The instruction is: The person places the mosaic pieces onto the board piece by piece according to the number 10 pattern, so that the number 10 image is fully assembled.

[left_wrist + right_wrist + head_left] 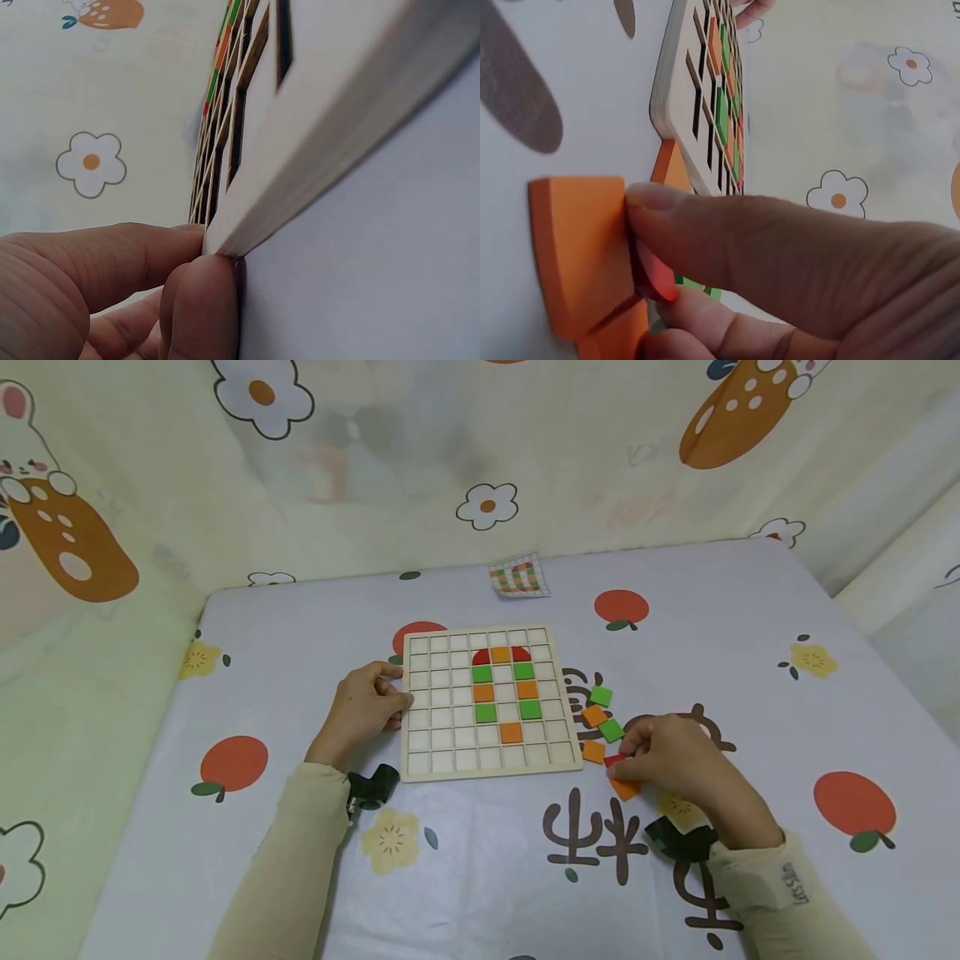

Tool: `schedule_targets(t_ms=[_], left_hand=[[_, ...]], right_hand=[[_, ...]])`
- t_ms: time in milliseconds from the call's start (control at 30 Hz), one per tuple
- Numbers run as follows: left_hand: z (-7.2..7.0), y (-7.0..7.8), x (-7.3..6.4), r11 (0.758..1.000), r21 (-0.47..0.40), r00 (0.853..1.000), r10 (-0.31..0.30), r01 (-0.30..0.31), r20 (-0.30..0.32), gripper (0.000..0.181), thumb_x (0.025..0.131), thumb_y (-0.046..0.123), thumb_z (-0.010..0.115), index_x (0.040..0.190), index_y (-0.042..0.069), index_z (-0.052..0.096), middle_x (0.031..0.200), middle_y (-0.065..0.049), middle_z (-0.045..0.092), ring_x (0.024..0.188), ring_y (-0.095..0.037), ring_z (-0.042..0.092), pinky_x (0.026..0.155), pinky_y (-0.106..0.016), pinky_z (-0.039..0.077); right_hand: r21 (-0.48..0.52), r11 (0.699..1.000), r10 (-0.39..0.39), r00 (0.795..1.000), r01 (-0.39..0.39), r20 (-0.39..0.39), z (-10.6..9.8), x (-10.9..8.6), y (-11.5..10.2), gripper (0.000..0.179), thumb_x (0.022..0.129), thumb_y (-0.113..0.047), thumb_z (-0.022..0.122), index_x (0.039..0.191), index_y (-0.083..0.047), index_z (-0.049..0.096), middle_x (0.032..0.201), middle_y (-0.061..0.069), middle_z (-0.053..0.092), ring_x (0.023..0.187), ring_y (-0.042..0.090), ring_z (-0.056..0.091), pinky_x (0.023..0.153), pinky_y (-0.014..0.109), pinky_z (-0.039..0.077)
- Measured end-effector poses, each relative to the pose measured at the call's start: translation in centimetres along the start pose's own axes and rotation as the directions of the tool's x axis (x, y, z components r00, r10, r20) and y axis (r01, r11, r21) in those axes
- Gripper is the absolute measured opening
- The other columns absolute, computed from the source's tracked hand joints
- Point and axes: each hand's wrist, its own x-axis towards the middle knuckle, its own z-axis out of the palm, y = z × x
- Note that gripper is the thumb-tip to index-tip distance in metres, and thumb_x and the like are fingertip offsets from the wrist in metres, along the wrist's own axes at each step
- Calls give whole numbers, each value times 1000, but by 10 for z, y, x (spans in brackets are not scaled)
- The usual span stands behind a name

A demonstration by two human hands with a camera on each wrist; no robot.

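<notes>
A pale wooden grid board lies mid-table. It bears two red rounded tiles with an orange one between them, green and orange tiles in two columns below, and one orange tile at the bottom. My left hand holds the board's left edge with thumb and index finger. To the right of the board, my right hand pinches a red tile with a curved edge between thumb and finger. Its thumb tip touches or nearly touches a loose orange tile; the fingers partly hide the red tile.
Loose green and orange tiles lie between the board and my right hand. A small printed card with a coloured grid pattern lies behind the board. The patterned tablecloth covers the table; a printed curtain hangs behind it.
</notes>
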Motion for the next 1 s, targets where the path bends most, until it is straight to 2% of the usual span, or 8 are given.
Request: schedule_targets(t_ms=[200, 433, 533, 767, 833, 1000], left_hand=[[1, 1, 0, 1000, 9, 1000, 0, 0, 1, 42, 96, 9, 74, 136, 3, 60, 92, -11, 65, 66, -16, 64, 61, -24, 57], [1, 0, 2, 1000, 11, 1000, -6, 6, -2, 43, 96, 10, 75, 135, 4, 60, 93, -11, 65, 66, -17, 66, 61, -24, 58], [1, 0, 2, 1000, 13, 1000, -3, 3, -3, 42, 96, 10, 75, 135, 4, 60, 94, -11, 65, 66, -16, 66, 61, -24, 58], [-1, 0, 2, 1000, -5, 1000, 6, -6, 2, 43, 96, 10, 75, 136, 4, 60, 94, -10, 64, 64, -15, 66, 60, -24, 58], [-1, 1, 2, 1000, -5, 1000, 8, -8, 4, 43, 96, 10, 75, 136, 4, 60, 94, -10, 65, 63, -15, 66, 59, -24, 57], [-1, 2, 2, 1000, 0, 1000, 12, -12, 5, 43, 96, 11, 74, 136, 4, 61, 93, -10, 65, 61, -15, 66, 58, -24, 56]], right_hand=[[68, 997, 25, 1000, -26, 17, -1, -1, 2, 20, 85, -24, 85, 86, -10, 72, 77, 1, 67, 78, 23, 55, 63, 33, 43], [214, 977, -19, 999, 8, 46, -3, 2, 7, 12, 87, -15, 80, 91, -5, 74, 77, 2, 70, 72, 21, 61, 61, 30, 52], [299, 954, -36, 997, 14, 67, -5, 5, 5, 14, 90, -14, 79, 95, -2, 73, 79, 5, 73, 71, 22, 65, 63, 31, 57], [508, 862, -64, 993, 2, 104, 0, 23, -9, 24, 95, -11, 75, 107, 7, 67, 82, 8, 74, 71, 20, 70, 67, 30, 61], [524, 852, -60, 993, -4, 104, 4, 29, -14, 25, 95, -12, 74, 109, 8, 67, 82, 7, 74, 70, 19, 70, 68, 29, 61], [530, 848, -50, 992, -19, 115, 10, 41, -27, 24, 95, -13, 74, 108, 6, 69, 84, 8, 76, 70, 19, 71, 71, 27, 61]])
